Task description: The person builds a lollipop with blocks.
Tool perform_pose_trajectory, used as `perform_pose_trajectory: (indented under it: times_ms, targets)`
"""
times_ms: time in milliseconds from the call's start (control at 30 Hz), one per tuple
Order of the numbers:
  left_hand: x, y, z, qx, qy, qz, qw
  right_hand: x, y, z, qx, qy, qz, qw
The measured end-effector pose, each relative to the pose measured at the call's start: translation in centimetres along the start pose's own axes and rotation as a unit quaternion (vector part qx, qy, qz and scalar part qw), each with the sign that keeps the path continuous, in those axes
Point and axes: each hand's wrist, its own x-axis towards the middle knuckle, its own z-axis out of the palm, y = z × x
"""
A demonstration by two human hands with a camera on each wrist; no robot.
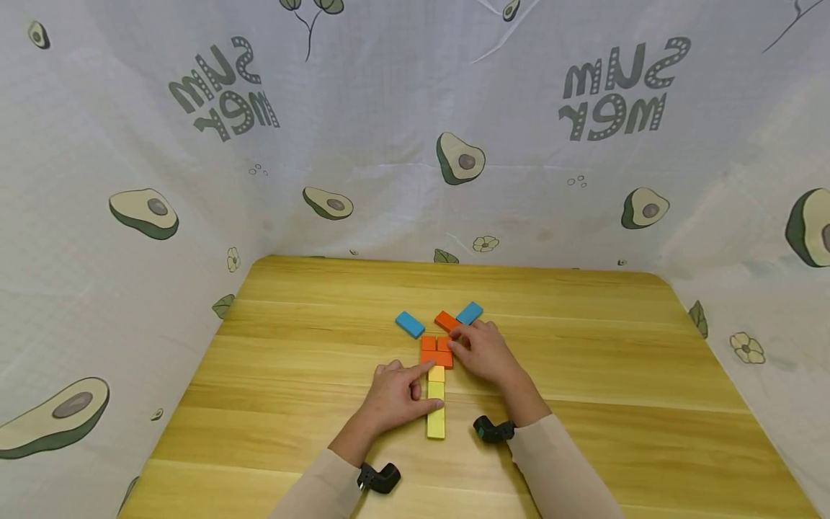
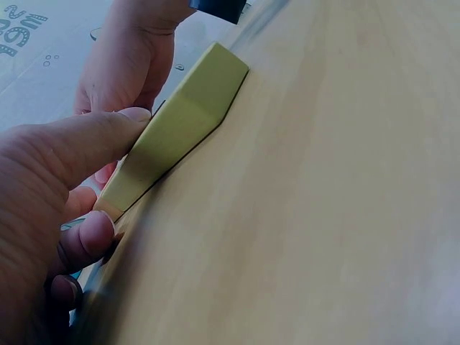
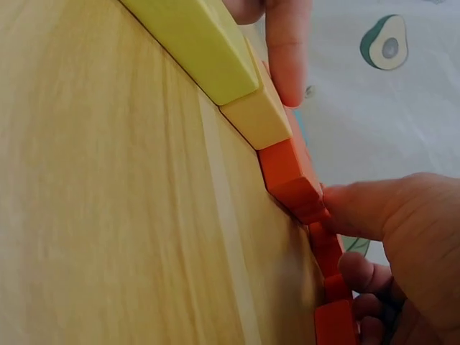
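Midway between side edges of the desk (image 1: 616, 375), left hand (image 1: 395, 393), index and thumb extended, touches yellow block (image 1: 436, 425); right hand (image 1: 486, 353), fingers bent, touches red blocks (image 1: 429, 344), grip unclear, where an uneven nudge could skew alignment.

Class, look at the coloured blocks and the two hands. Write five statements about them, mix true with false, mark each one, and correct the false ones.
1. The left hand touches the yellow block. True.
2. The right hand presses on the yellow block. False: it is at the orange blocks.
3. The small pale-orange block sits between the yellow block and the orange ones. True.
4. The blue blocks lie nearer the person than the yellow block. False: they lie farther away.
5. The two blue blocks lie apart from each other. True.
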Motion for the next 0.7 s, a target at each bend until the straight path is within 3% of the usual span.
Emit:
perform_pose_trajectory:
  times_ms: [700]
  targets:
    - [0.01, -0.04, 0.08, 0.001, 0.002, 0.002, 1.0, 0.01, -0.18, 0.13, -0.013, 0.01, -0.006, 0.9998]
